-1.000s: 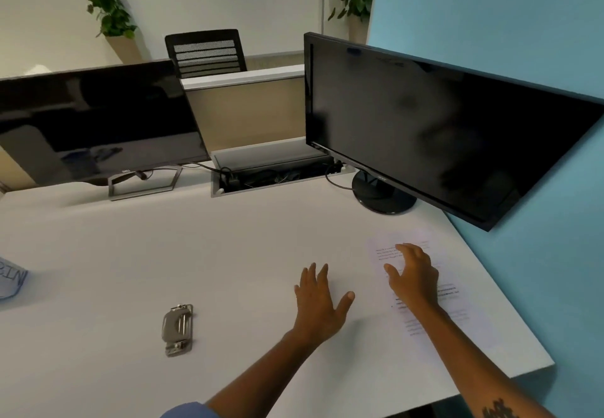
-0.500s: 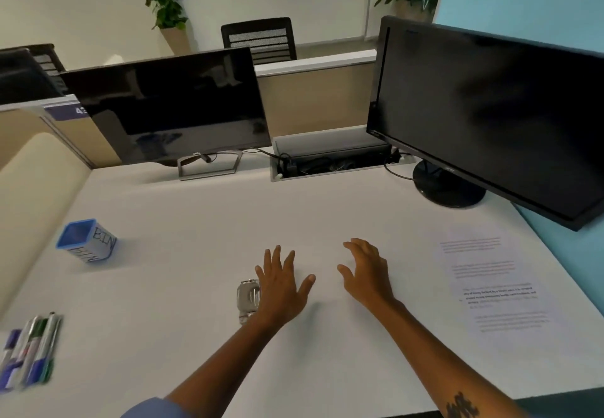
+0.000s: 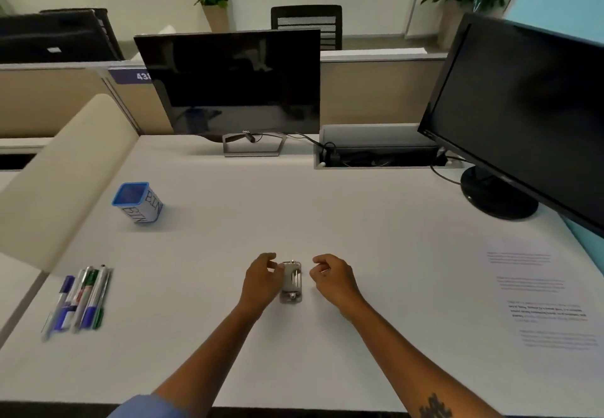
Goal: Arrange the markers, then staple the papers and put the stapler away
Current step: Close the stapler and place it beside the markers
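A small silver stapler (image 3: 291, 283) lies flat on the white desk (image 3: 376, 231) near the front middle. My left hand (image 3: 261, 278) curls against its left side, fingertips touching its top corner. My right hand (image 3: 331, 276) hovers just right of it, fingers bent, a small gap between them and the stapler. Several markers (image 3: 81, 298) lie side by side at the desk's left edge. Printed papers (image 3: 542, 300) lie flat at the right. A blue-rimmed bin cup (image 3: 139, 202) stands at the left, behind the markers.
Two dark monitors stand at the back, one in the middle (image 3: 235, 84) and a larger one at the right (image 3: 523, 116). A cable tray (image 3: 376, 151) sits between their stands. A beige partition (image 3: 65, 172) borders the left edge.
The view swung left, bringing the markers and bin cup into sight. Both hands moved left off the papers and closed in around the stapler, fingers now curled.
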The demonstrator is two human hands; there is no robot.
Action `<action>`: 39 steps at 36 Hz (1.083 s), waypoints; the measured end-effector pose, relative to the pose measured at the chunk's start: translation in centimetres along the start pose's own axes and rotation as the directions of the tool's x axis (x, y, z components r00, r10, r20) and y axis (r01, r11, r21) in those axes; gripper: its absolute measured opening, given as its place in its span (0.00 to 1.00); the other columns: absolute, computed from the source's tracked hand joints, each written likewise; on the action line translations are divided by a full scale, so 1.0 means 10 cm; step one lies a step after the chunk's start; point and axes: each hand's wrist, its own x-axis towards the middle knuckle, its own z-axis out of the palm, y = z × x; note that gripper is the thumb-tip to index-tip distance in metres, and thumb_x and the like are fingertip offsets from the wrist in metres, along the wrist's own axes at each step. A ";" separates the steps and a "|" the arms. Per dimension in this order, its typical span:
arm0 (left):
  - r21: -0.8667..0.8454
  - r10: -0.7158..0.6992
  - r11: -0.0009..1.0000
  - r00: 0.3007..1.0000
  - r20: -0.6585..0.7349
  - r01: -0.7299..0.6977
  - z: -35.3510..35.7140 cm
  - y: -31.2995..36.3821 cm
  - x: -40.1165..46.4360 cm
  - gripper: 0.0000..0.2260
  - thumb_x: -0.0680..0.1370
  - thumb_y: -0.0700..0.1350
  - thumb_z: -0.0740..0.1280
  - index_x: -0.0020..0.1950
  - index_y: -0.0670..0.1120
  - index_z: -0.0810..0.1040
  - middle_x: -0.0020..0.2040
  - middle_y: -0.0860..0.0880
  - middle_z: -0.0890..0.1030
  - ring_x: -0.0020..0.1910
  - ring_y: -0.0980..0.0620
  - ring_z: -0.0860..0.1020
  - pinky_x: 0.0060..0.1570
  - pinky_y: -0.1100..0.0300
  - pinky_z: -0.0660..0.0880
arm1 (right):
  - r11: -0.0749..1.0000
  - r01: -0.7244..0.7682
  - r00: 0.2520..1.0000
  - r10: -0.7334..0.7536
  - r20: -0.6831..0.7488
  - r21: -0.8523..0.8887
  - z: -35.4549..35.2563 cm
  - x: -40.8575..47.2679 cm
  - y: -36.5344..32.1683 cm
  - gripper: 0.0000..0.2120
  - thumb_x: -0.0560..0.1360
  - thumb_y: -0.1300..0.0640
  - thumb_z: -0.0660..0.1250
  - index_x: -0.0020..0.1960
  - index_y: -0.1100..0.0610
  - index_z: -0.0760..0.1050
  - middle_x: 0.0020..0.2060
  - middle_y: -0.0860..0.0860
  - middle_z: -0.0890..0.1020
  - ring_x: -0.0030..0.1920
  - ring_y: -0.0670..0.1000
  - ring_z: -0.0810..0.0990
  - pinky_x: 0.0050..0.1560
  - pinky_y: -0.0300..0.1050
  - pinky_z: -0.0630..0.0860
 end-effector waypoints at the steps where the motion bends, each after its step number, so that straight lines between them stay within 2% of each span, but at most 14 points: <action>1: -0.023 -0.014 1.000 1.000 0.010 0.014 -0.01 -0.03 -0.01 0.17 0.82 0.49 0.66 0.70 0.46 0.76 0.57 0.50 0.81 0.54 0.49 0.82 0.58 0.51 0.80 | 1.000 -0.020 1.000 0.019 0.007 0.009 0.05 0.00 -0.01 0.13 0.77 0.58 0.66 0.61 0.52 0.80 0.51 0.49 0.85 0.49 0.49 0.85 0.45 0.42 0.81; 3: -0.064 -0.039 0.997 0.999 0.027 0.041 -0.03 -0.07 -0.02 0.15 0.82 0.49 0.67 0.68 0.47 0.77 0.54 0.51 0.82 0.53 0.49 0.82 0.57 0.50 0.81 | 0.999 -0.049 0.999 0.049 0.021 0.012 0.13 0.00 -0.01 0.14 0.76 0.58 0.64 0.59 0.50 0.80 0.52 0.49 0.85 0.50 0.50 0.86 0.47 0.46 0.83; 8: -0.110 -0.040 0.993 0.997 0.066 0.047 -0.05 -0.14 -0.03 0.13 0.80 0.48 0.69 0.64 0.46 0.80 0.51 0.50 0.84 0.50 0.49 0.83 0.53 0.50 0.83 | 0.997 -0.083 0.996 0.083 0.019 -0.002 0.25 0.01 -0.03 0.15 0.74 0.57 0.63 0.57 0.48 0.81 0.52 0.50 0.85 0.49 0.52 0.86 0.50 0.50 0.85; 12: -0.134 -0.016 0.991 0.997 0.077 0.026 -0.06 -0.16 -0.02 0.11 0.80 0.46 0.69 0.61 0.45 0.81 0.48 0.48 0.85 0.47 0.49 0.85 0.50 0.51 0.84 | 0.996 -0.094 0.996 0.094 -0.002 -0.002 0.29 -0.01 -0.07 0.14 0.74 0.59 0.65 0.58 0.51 0.82 0.52 0.49 0.84 0.49 0.51 0.85 0.49 0.47 0.84; 15: -0.135 0.001 0.991 0.996 0.091 0.012 -0.06 -0.18 0.01 0.08 0.79 0.44 0.69 0.57 0.45 0.83 0.45 0.48 0.86 0.44 0.49 0.86 0.50 0.48 0.85 | 0.994 -0.107 0.994 0.107 0.002 0.008 0.33 0.00 -0.05 0.13 0.74 0.59 0.66 0.56 0.49 0.82 0.52 0.49 0.85 0.50 0.50 0.85 0.50 0.47 0.84; 20: -0.164 0.002 0.986 0.992 0.128 0.019 -0.05 -0.25 0.04 0.07 0.79 0.40 0.69 0.56 0.45 0.84 0.44 0.47 0.87 0.43 0.49 0.87 0.47 0.46 0.86 | 0.990 -0.137 0.990 0.137 0.017 0.035 0.38 0.05 0.02 0.11 0.73 0.57 0.67 0.53 0.47 0.81 0.50 0.48 0.86 0.50 0.51 0.86 0.54 0.54 0.85; 25: -0.197 -0.028 0.979 0.992 0.127 0.052 -0.06 -0.20 0.01 0.09 0.79 0.38 0.68 0.57 0.43 0.84 0.45 0.46 0.86 0.44 0.48 0.87 0.47 0.46 0.86 | 0.974 -0.181 0.983 0.176 0.046 0.133 0.37 0.05 -0.01 0.09 0.72 0.60 0.69 0.49 0.50 0.83 0.46 0.50 0.88 0.48 0.53 0.88 0.52 0.58 0.86; 28: -0.193 -0.027 0.980 0.991 0.131 0.052 -0.06 -0.19 0.02 0.08 0.78 0.36 0.67 0.54 0.44 0.84 0.44 0.47 0.86 0.44 0.47 0.87 0.47 0.45 0.86 | 0.960 -0.203 0.979 0.197 0.051 0.193 0.35 -0.01 -0.09 0.09 0.74 0.64 0.70 0.49 0.53 0.83 0.45 0.54 0.88 0.48 0.57 0.88 0.51 0.57 0.86; 32: -0.164 -0.003 0.986 0.992 0.127 0.024 -0.07 -0.18 0.05 0.08 0.77 0.36 0.68 0.52 0.45 0.85 0.43 0.47 0.86 0.44 0.46 0.86 0.48 0.44 0.85 | 0.949 -0.216 0.976 0.209 0.055 0.228 0.35 -0.02 -0.10 0.09 0.73 0.65 0.70 0.49 0.54 0.84 0.45 0.55 0.88 0.43 0.54 0.87 0.50 0.55 0.85; 36: -0.147 0.010 0.989 0.993 0.121 0.007 -0.12 -0.17 0.10 0.09 0.77 0.37 0.68 0.52 0.46 0.85 0.44 0.48 0.86 0.46 0.46 0.86 0.49 0.43 0.85 | 0.945 -0.203 0.979 0.198 0.049 0.257 0.35 0.02 -0.12 0.10 0.73 0.65 0.70 0.49 0.53 0.84 0.46 0.54 0.88 0.48 0.55 0.88 0.51 0.54 0.86; 39: -0.156 0.013 0.988 0.994 0.106 0.003 -0.18 -0.18 0.11 0.09 0.76 0.39 0.68 0.52 0.47 0.85 0.44 0.48 0.86 0.45 0.46 0.86 0.49 0.42 0.85 | 0.941 -0.198 0.980 0.188 0.063 0.273 0.36 0.03 -0.19 0.11 0.74 0.67 0.70 0.52 0.55 0.84 0.46 0.55 0.88 0.47 0.55 0.88 0.48 0.49 0.86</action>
